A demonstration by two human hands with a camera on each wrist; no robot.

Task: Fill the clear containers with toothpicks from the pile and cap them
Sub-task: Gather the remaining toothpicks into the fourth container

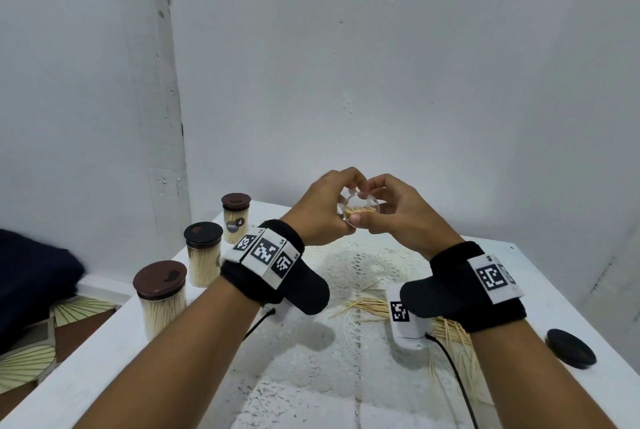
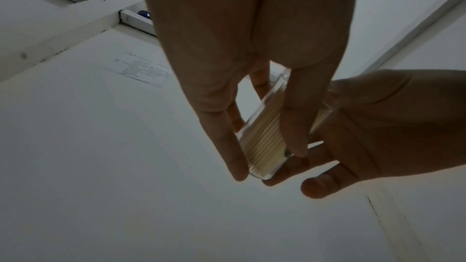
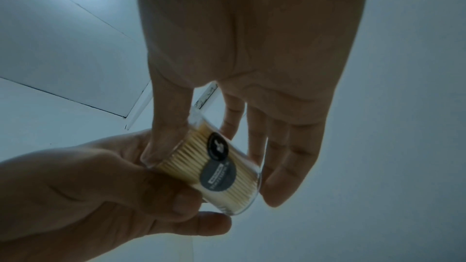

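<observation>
The jar (image 1: 359, 208), part-filled with toothpicks (image 3: 221, 168), is lifted above the table (image 1: 194, 352), my left hand (image 1: 320, 208) and right hand (image 1: 403, 212) both gripping it. Tilted, uncapped, it may spill; its cap (image 1: 570, 348) lies at four o'clock.

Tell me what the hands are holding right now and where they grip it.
Both hands hold one uncapped container of toothpicks, raised above the table. The left hand and the right hand each grip its clear side wall with thumb and fingers.
</observation>
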